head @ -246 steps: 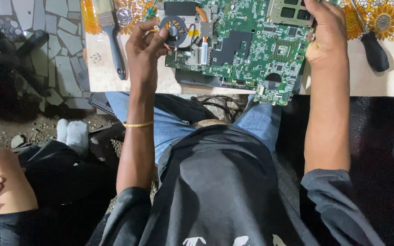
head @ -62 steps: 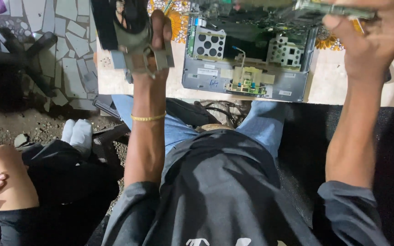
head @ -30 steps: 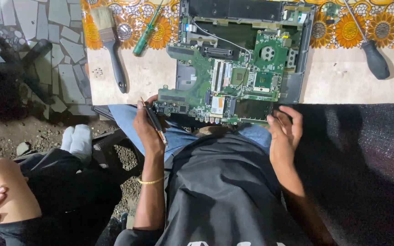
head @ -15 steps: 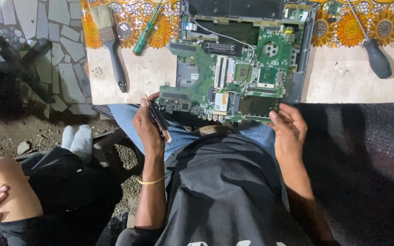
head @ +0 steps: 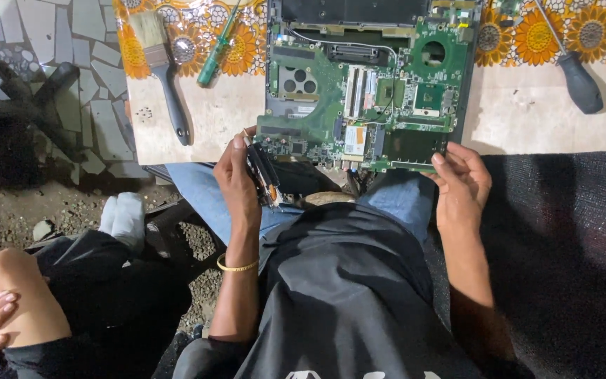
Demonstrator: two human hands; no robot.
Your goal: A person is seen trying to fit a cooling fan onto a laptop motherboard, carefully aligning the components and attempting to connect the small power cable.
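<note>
On the surface (head: 198,126), far left, lay a paintbrush (head: 163,70) and a green screwdriver (head: 215,52). Left hand (head: 236,179) at the near edge, grip clamped on a small dark part (head: 264,175) beside the green circuit board (head: 359,98). Board sat in an open laptop base (head: 468,84). Right hand (head: 464,186) touched the board's near right corner, fingers loosely apart. Black-handled screwdriver (head: 576,81) far right.
</note>
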